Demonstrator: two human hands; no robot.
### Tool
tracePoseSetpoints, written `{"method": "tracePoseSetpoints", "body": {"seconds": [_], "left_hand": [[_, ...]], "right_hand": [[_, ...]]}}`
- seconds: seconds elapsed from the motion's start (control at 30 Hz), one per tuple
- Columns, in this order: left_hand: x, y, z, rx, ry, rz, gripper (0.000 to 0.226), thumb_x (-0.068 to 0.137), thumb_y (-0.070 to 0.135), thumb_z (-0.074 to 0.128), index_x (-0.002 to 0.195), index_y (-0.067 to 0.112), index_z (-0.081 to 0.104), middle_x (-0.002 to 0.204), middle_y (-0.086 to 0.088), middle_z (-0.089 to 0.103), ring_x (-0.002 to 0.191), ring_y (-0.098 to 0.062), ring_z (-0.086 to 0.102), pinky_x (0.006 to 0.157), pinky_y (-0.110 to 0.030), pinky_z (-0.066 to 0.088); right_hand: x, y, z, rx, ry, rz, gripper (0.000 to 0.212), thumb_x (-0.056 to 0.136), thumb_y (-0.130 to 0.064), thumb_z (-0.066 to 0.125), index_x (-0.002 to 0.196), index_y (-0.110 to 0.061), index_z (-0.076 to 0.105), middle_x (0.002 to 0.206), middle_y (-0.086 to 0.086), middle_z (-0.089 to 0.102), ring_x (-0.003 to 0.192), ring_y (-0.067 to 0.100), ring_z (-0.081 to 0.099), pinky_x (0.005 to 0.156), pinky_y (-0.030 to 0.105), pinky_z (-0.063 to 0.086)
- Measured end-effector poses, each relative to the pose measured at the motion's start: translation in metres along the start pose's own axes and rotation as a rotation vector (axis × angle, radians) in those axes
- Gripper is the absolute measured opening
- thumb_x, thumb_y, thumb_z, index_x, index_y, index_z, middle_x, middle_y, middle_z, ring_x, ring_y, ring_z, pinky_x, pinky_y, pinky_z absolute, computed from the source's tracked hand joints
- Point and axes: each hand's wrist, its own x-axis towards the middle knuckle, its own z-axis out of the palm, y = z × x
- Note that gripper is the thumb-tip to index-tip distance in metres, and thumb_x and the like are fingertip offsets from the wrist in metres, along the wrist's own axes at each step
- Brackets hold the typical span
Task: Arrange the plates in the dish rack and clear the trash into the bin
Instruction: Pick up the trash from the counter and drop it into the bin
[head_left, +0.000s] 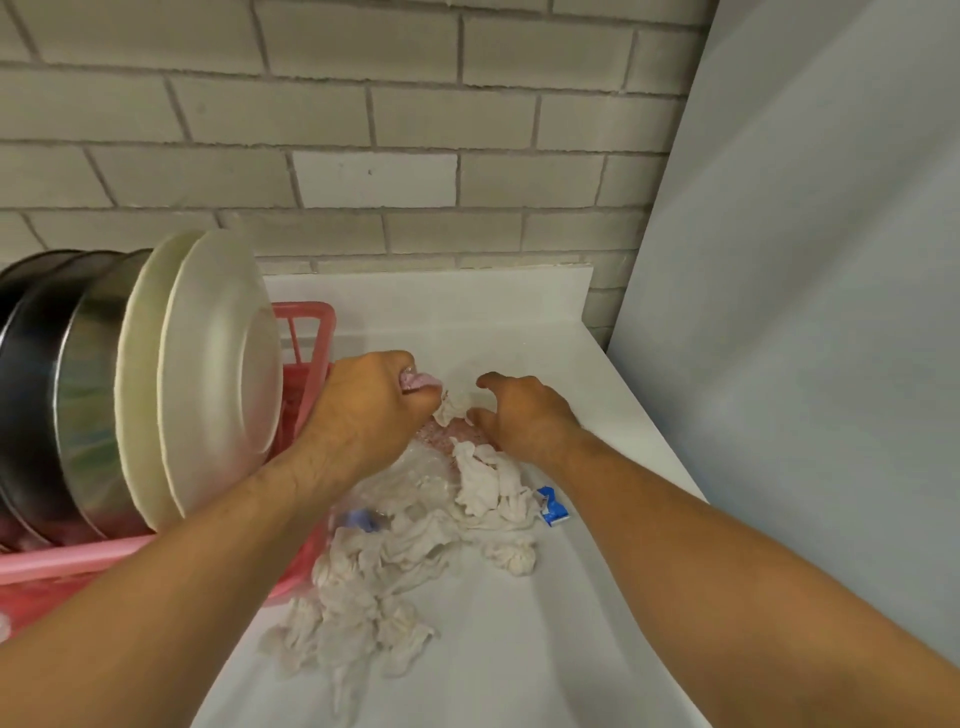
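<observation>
Head view: plates (208, 374) stand racked. Left hand (363, 410) clenches a pink scrap (420, 382); right hand (519, 415), spread, hovers over tissues (363, 571) not yet cleared from the worktop (519, 649).

left hand (363, 410) fisted round pink scrap (420, 382) | right hand (524, 415) clawed, fingers apart

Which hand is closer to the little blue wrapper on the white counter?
The right hand. It is just beyond the small blue wrapper, over the crumpled white tissues. The left hand is farther, across the pile, gripping a pink scrap.
</observation>
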Motion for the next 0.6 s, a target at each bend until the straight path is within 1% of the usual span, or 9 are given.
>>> {"method": "tracePoseSetpoints", "body": {"seconds": [0.07, 0.13, 0.2, 0.27, 0.37, 0.43, 0.47, 0.53, 0.6], "left_hand": [[-0.003, -0.004, 0.001, 0.025, 0.000, 0.005, 0.038, 0.085, 0.026, 0.062, 0.055, 0.014, 0.041, 0.050, 0.002, 0.042, 0.046, -0.014, 0.037, 0.044, -0.025, 0.030], [-0.006, -0.006, 0.002, 0.039, 0.020, 0.008, 0.039, 0.085, 0.025, 0.062, 0.054, 0.016, 0.041, 0.050, 0.003, 0.042, 0.046, -0.013, 0.036, 0.045, -0.025, 0.029], [-0.008, -0.009, 0.004, 0.034, 0.039, 0.002, 0.038, 0.086, 0.032, 0.064, 0.058, 0.015, 0.045, 0.053, 0.002, 0.045, 0.047, -0.013, 0.039, 0.044, -0.024, 0.031], [-0.010, -0.010, 0.005, 0.025, 0.029, -0.003, 0.031, 0.088, 0.040, 0.061, 0.071, 0.015, 0.053, 0.058, 0.004, 0.052, 0.048, -0.011, 0.045, 0.044, -0.021, 0.035], [-0.011, -0.010, 0.001, -0.058, -0.045, -0.010, 0.011, 0.094, 0.027, 0.051, 0.100, 0.025, 0.059, 0.072, 0.003, 0.062, 0.050, -0.012, 0.057, 0.044, -0.024, 0.048], [-0.012, -0.013, -0.004, -0.189, -0.131, -0.041, 0.025, 0.095, 0.015, 0.045, 0.110, 0.029, 0.059, 0.084, -0.003, 0.064, 0.049, -0.018, 0.064, 0.048, -0.033, 0.056], [-0.013, -0.014, -0.006, -0.234, -0.159, -0.062, 0.030, 0.095, 0.011, 0.043, 0.112, 0.030, 0.060, 0.086, -0.005, 0.064, 0.048, -0.020, 0.065, 0.047, -0.036, 0.057], [-0.016, -0.014, -0.012, -0.245, -0.136, -0.062, 0.029, 0.095, 0.009, 0.043, 0.104, 0.029, 0.063, 0.081, -0.003, 0.063, 0.042, -0.017, 0.060, 0.041, -0.030, 0.052], [-0.021, -0.014, -0.018, -0.242, -0.104, -0.033, 0.024, 0.092, 0.007, 0.046, 0.087, 0.020, 0.066, 0.073, 0.002, 0.061, 0.043, -0.013, 0.050, 0.038, -0.022, 0.040]], "right_hand": [[0.011, -0.003, 0.005, -0.023, -0.088, 0.014, 0.054, 0.091, -0.050, 0.054, 0.137, -0.024, 0.045, 0.126, 0.007, 0.059, 0.109, 0.028, 0.058, 0.078, 0.031, 0.045], [0.018, -0.004, 0.011, -0.035, -0.127, 0.022, 0.040, 0.092, -0.043, 0.053, 0.126, -0.020, 0.053, 0.120, 0.007, 0.061, 0.102, 0.027, 0.060, 0.072, 0.029, 0.042], [0.019, -0.003, 0.015, -0.049, -0.101, 0.003, 0.028, 0.095, -0.032, 0.049, 0.115, -0.014, 0.056, 0.113, 0.011, 0.061, 0.096, 0.029, 0.060, 0.071, 0.030, 0.043], [0.016, -0.003, 0.013, -0.012, -0.056, -0.026, 0.025, 0.095, -0.028, 0.049, 0.110, -0.009, 0.056, 0.108, 0.013, 0.061, 0.092, 0.030, 0.059, 0.072, 0.032, 0.046], [0.006, -0.003, -0.001, 0.165, 0.067, -0.022, 0.026, 0.090, -0.027, 0.055, 0.105, -0.007, 0.059, 0.096, 0.008, 0.059, 0.084, 0.025, 0.058, 0.068, 0.028, 0.046], [-0.003, -0.005, -0.012, 0.272, 0.142, -0.011, 0.022, 0.088, -0.026, 0.059, 0.101, -0.008, 0.059, 0.087, 0.002, 0.056, 0.074, 0.017, 0.054, 0.058, 0.023, 0.041], [-0.009, -0.005, -0.017, 0.305, 0.170, -0.011, 0.020, 0.088, -0.024, 0.060, 0.099, -0.008, 0.059, 0.084, 0.001, 0.055, 0.068, 0.012, 0.051, 0.052, 0.020, 0.039], [-0.023, -0.008, -0.025, 0.377, 0.208, -0.009, 0.013, 0.088, -0.019, 0.060, 0.098, -0.011, 0.056, 0.078, 0.001, 0.054, 0.058, 0.010, 0.048, 0.045, 0.014, 0.038], [-0.041, -0.013, -0.031, 0.467, 0.211, 0.009, 0.017, 0.091, -0.015, 0.055, 0.106, -0.021, 0.056, 0.079, 0.003, 0.056, 0.057, 0.020, 0.056, 0.052, 0.022, 0.050]]}}
